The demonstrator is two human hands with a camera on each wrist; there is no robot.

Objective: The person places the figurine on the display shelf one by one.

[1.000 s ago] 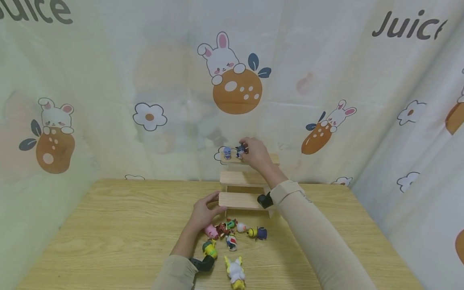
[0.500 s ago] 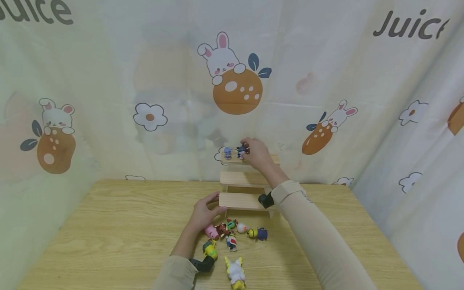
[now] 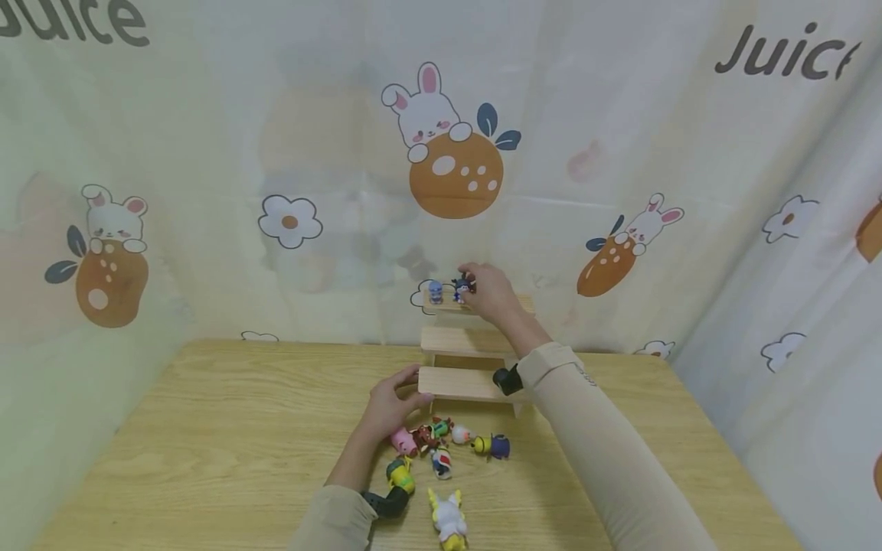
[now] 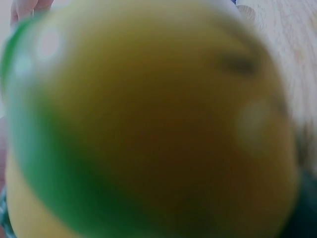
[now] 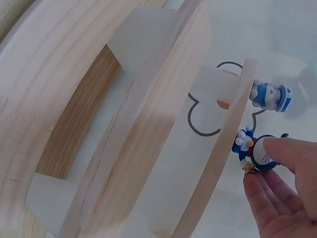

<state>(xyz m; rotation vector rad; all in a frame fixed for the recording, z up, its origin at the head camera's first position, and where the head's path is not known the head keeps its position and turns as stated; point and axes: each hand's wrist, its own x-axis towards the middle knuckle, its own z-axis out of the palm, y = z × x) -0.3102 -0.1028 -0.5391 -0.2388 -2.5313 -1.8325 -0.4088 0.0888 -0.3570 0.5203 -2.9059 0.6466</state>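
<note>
My right hand (image 3: 491, 295) pinches the head of a blue-and-white cat figurine (image 5: 258, 151) between thumb and fingers. It stands on the top step of a three-tier wooden stand (image 3: 458, 381), with a small gold star at its side. Left of it on that step is a light-blue figurine (image 5: 271, 96) with a cap. My left hand (image 3: 387, 404) grips the left end of the lowest step, its thumb at the front edge. A yellow-and-green figurine (image 4: 163, 109) fills most of the left wrist view, blurred; it lies beside my left wrist.
In front of the stand lie several figurines: a pink pig (image 3: 404, 441), a yellow-and-blue one (image 3: 491, 446), a red-white-and-blue one (image 3: 441, 462) and others. Nearer lies a larger white-and-yellow figurine (image 3: 449, 519). A printed curtain (image 3: 331, 153) hangs behind the wooden table (image 3: 241, 428).
The head view shifts slightly. My right hand keeps its pinch on the cat figurine, which sits a touch further right on the top step. My left hand stays at the lowest step.
</note>
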